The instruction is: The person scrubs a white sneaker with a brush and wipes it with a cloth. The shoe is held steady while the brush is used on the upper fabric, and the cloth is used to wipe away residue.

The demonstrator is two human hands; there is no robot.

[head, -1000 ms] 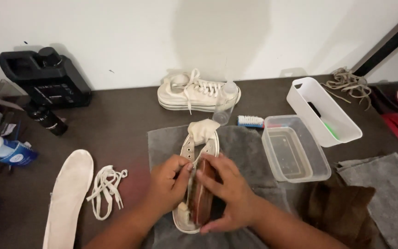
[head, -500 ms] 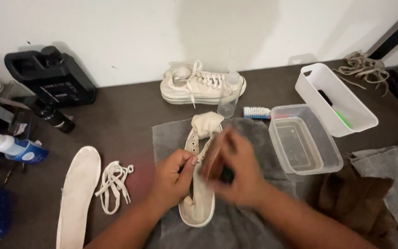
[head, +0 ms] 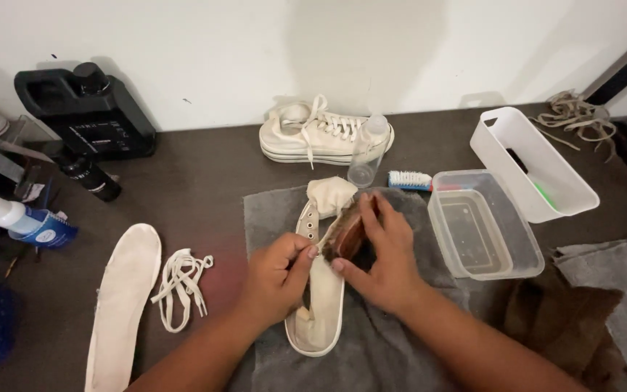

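Dark tabletop (head: 197,181) under me: my left hand (head: 279,279) grips the unlaced sneaker (head: 318,290); beside it, my right hand (head: 382,254) clasps a brown brush (head: 347,234).

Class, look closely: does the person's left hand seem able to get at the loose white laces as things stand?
Probably not at once: the left hand is pinching the unlaced sneaker. The laces lie uncovered just beside it.

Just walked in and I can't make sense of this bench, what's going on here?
A person is scrubbing an unlaced white sneaker that lies on a grey towel. The left hand grips the shoe's side, while the right hand presses a brown wooden brush against its upper. The insole and laces lie to the left; a second, laced sneaker sits by the wall.
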